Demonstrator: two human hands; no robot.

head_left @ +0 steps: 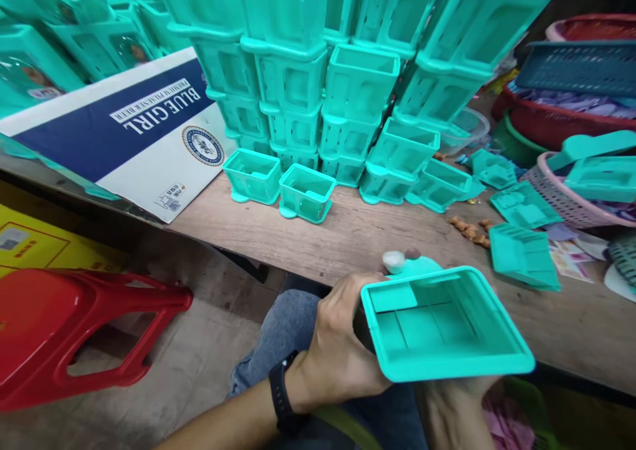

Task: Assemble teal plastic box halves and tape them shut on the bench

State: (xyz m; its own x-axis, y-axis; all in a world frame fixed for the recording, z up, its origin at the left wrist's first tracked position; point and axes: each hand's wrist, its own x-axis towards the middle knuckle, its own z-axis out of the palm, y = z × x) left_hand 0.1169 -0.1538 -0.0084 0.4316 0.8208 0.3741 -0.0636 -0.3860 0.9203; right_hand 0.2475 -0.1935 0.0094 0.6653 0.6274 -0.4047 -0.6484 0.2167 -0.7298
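A teal plastic box (422,327) with a rectangular open top is tilted toward me at the table's front edge. My left hand (342,344), with a black band on its wrist, is closed around the box's left side. From below, my right hand (460,403) holds the same box, its fingers mostly hidden behind the walls. A white rounded tip (394,261) shows beyond the far rim; I cannot tell what it is. Two small teal boxes (307,195) stand upright on the wooden table (348,238) ahead of my hands.
Stacked teal boxes (291,82) rise at the back. A Blue Girl carton (149,138) leans at left, above a red stool (44,331). Loose teal panels (524,254) and brown figures (467,231) lie at right, near a pink basket (556,188) and stacked basins (571,118).
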